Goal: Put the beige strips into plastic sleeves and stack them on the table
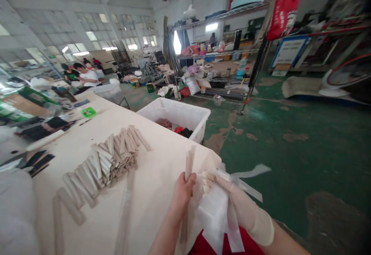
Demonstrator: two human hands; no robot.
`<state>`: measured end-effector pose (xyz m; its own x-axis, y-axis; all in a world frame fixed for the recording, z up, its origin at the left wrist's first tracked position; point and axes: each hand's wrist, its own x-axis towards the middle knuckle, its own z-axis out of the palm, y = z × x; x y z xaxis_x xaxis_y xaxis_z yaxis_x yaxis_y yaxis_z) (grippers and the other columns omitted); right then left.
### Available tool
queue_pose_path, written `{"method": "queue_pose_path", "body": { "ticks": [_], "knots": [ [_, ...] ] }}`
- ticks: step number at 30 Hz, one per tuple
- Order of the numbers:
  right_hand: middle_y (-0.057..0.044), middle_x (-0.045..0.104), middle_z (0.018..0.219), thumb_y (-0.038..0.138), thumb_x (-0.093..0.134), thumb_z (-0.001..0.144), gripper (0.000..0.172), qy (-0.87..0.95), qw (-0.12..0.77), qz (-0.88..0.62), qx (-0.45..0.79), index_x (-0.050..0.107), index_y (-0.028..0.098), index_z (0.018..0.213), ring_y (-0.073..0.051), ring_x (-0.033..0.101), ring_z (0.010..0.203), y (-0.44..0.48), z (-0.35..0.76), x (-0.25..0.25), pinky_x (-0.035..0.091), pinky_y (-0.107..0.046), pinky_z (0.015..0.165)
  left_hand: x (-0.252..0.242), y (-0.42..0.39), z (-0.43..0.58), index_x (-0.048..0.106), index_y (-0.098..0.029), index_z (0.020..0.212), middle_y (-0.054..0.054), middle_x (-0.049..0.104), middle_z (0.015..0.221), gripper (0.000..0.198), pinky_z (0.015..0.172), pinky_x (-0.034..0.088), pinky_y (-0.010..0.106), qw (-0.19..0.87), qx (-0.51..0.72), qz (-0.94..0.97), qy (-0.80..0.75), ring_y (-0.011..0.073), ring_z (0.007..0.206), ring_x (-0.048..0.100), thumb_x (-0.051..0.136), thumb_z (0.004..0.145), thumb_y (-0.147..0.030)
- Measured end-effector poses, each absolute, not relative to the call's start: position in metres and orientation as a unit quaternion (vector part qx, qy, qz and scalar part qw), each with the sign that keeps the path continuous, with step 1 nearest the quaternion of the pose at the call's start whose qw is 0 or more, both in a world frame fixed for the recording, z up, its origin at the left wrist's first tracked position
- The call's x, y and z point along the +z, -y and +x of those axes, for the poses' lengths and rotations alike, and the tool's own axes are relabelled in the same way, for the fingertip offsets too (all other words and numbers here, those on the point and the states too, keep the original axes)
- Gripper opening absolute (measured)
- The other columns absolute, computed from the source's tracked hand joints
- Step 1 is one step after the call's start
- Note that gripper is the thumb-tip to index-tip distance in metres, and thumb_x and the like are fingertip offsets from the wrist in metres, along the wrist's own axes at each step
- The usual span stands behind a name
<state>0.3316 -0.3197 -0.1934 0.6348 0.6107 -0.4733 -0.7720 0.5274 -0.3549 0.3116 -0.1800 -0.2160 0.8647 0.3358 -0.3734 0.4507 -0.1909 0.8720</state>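
Note:
My left hand (pixel 182 193) is closed around a thin beige strip (pixel 189 162) that stands upright above my fist at the table's near corner. My right hand (pixel 246 208), in a thin pale glove, is closed on a bunch of white translucent ribbon or film (pixel 216 212) whose loose ends (pixel 252 171) trail to the right. The two hands almost touch. A long fanned row of similar beige strips (pixel 107 162) lies on the cream table (pixel 156 170) to the left of my hands.
A white plastic bin (pixel 176 113) with red and dark pieces stands past the table's far edge. Wire shelving (pixel 220 53) with goods stands behind on the green floor (pixel 290 142). People sit at the far left (pixel 85 77). Dark items and a green object (pixel 88 112) lie on the table's left.

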Motion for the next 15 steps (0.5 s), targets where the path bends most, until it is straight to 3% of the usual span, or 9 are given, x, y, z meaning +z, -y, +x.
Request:
{"method": "queue_pose_path", "body": {
  "ticks": [3,7,12,15],
  "knots": [
    [-0.005,0.071,0.079,0.021,0.065,0.078,0.014,-0.151,0.88,-0.239,0.382,0.066,0.012,0.088,-0.015,0.065,0.071,0.331,0.339,-0.204,0.05,-0.028,0.078,-0.194,0.182,0.297,0.053,-0.015,0.078,-0.004,0.052,0.062,0.036,0.045,0.033,0.02,0.569,-0.016,0.785,-0.244,0.0055,0.042,0.037,0.042,0.086,-0.048],
    [-0.006,0.072,0.08,0.026,0.069,0.075,0.015,-0.12,0.893,-0.226,0.37,0.068,0.012,0.081,-0.017,0.065,0.071,0.339,0.341,-0.219,0.05,-0.028,0.078,-0.172,0.204,0.28,0.052,-0.017,0.074,-0.005,0.048,0.059,0.043,0.04,0.027,0.02,0.578,-0.037,0.787,-0.214,0.0069,0.042,0.037,0.043,0.079,-0.059],
    [-0.007,0.073,0.08,0.028,0.073,0.07,0.021,-0.163,0.891,-0.25,0.341,0.069,0.015,0.086,-0.023,0.068,0.075,0.349,0.344,-0.235,0.053,-0.034,0.074,-0.166,0.231,0.281,0.053,-0.017,0.075,-0.006,0.045,0.058,0.013,0.049,0.033,0.019,0.514,-0.053,0.826,-0.224,0.0091,0.052,0.041,0.057,0.07,-0.028],
    [-0.006,0.073,0.075,0.025,0.073,0.068,0.018,-0.176,0.891,-0.227,0.351,0.069,0.015,0.083,-0.024,0.068,0.071,0.353,0.349,-0.241,0.054,-0.034,0.07,-0.165,0.239,0.287,0.052,-0.017,0.072,-0.004,0.046,0.059,0.006,0.055,0.034,0.021,0.497,-0.049,0.837,-0.224,0.0107,0.057,0.043,0.053,0.071,-0.023]
  ]
}}
